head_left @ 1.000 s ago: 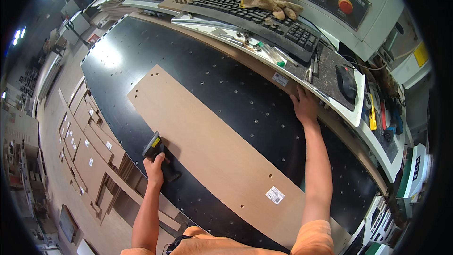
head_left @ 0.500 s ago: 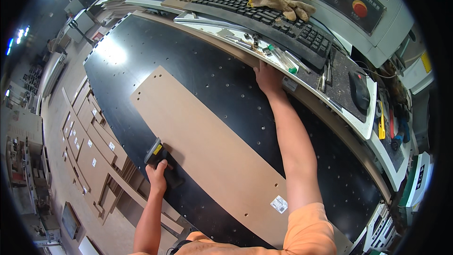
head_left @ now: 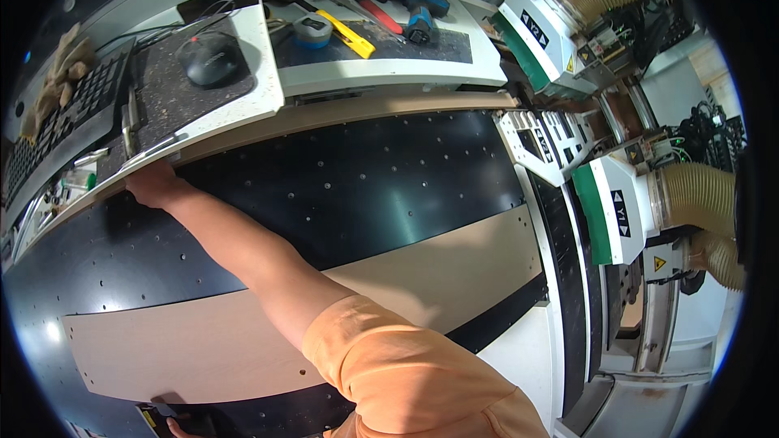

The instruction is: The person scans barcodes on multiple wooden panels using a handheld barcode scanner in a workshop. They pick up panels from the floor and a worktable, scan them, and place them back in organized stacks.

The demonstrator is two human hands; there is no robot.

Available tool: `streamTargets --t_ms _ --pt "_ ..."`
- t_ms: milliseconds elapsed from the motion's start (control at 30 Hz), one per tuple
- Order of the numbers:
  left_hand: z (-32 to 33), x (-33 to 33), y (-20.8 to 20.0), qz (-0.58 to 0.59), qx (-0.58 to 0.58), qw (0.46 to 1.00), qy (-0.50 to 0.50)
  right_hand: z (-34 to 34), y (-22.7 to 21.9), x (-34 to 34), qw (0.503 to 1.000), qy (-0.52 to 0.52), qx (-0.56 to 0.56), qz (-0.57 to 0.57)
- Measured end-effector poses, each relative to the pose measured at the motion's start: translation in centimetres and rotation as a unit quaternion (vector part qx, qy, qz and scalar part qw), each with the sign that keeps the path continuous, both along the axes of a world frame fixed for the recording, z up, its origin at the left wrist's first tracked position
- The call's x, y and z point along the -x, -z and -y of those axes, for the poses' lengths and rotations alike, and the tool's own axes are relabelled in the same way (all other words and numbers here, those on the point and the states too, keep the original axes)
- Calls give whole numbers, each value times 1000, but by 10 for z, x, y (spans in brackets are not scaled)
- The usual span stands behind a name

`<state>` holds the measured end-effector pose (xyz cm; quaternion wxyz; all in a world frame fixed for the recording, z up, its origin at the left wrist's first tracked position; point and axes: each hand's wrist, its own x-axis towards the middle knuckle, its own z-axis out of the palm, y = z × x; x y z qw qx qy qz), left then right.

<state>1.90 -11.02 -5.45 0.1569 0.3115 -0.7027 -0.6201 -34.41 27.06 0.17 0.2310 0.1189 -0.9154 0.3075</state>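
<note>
At the lower left rim, my left hand point(head_left: 180, 428) is closed on a black handheld scanner point(head_left: 152, 415) with a yellow label; most of both is cut off. The scanner is over the near edge of a long brown board point(head_left: 438, 276) with small holes near its corners. That board lies flat on a black, hole-dotted machine table point(head_left: 373, 170). My right arm stretches across it, and my right hand point(head_left: 156, 184) is at the underside of a white shelf point(head_left: 264, 101). Its fingertips are hidden there, so whether they grip anything does not show.
The shelf carries a mouse point(head_left: 213, 58), a keyboard point(head_left: 73, 113) and work gloves point(head_left: 65, 73). Beyond lie a yellow utility knife point(head_left: 347, 36) and a blue tool point(head_left: 420, 12). White-and-green machine units point(head_left: 613, 211) with ribbed hoses point(head_left: 690, 191) stand at the right.
My view has swung to the right, bringing the machine units in and the floor panels out. The scanner hand now shows only at the lower rim. My right hand stays by the shelf edge.
</note>
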Motion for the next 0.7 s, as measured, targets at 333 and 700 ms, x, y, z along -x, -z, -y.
streamTargets --t_ms 333,700 --pt "18 -34 -3 -26 4 999 31 -23 -14 -48 992 27 9 -120" --pt "-19 -41 -37 -22 -3 1000 21 -24 -27 -54 997 -11 -61 -47"
